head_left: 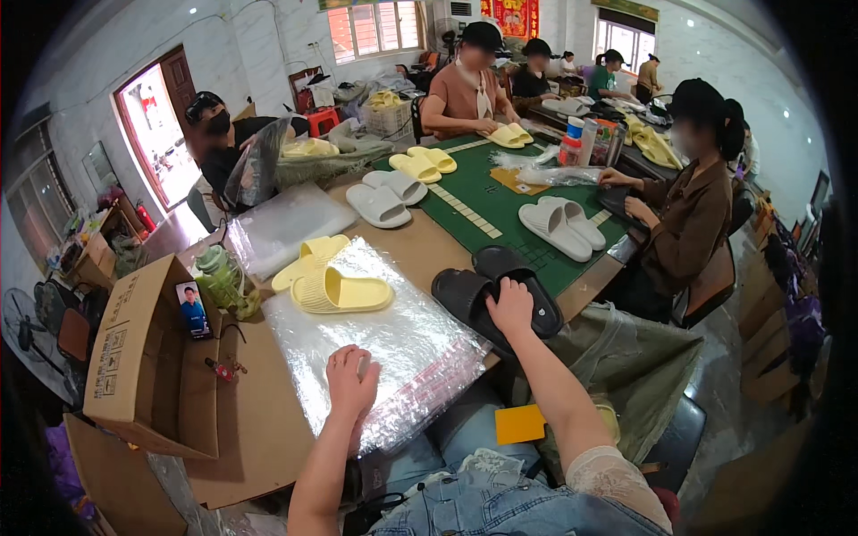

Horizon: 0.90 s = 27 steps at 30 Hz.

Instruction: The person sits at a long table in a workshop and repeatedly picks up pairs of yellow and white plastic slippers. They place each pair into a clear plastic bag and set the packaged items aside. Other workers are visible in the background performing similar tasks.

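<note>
My left hand (352, 382) rests with curled fingers on a stack of clear plastic bags (393, 339) lying on the brown table. A pair of pale yellow slippers (331, 281) sits on the far end of that stack. My right hand (511, 306) reaches forward and lies on a pair of black slippers (496, 288) at the table's right edge. Whether the fingers grip a slipper or only touch it is unclear.
An open cardboard box (147, 357) with a phone (192, 310) propped on it stands at left, beside a green bottle (219, 279). White, grey and yellow slipper pairs lie on the green mat (487, 192). Several people sit around the table. A large sack (626, 366) hangs at right.
</note>
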Tool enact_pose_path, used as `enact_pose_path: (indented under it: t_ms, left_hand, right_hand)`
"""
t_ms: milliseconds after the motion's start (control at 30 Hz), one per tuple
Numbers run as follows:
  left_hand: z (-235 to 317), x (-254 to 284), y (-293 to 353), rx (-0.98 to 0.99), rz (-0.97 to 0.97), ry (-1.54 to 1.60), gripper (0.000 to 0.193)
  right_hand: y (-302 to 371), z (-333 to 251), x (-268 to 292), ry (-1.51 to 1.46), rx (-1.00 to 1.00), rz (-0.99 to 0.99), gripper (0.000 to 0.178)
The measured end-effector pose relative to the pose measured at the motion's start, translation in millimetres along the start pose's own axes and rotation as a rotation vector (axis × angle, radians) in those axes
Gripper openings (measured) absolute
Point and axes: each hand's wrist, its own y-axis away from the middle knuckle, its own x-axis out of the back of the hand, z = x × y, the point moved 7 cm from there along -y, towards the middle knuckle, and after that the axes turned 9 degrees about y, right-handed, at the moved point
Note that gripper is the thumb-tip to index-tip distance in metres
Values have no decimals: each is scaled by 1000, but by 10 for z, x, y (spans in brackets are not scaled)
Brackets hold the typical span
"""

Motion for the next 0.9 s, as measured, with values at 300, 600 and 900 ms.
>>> enact_pose_path:
  t_ms: [300, 600, 900]
  left_hand:
    - [-36, -17, 1, -9, -12, -17, 26]
    - [-38, -6, 10, -3, -21, -13, 25]
    - [-27, 0, -18, 0, -15, -12, 25]
  right_hand:
    - [-8, 1, 18, -4, -8, -9, 43]
    - [0, -5, 6, 13, -5, -1, 42]
    - [-2, -13, 47, 7, 7, 32, 41]
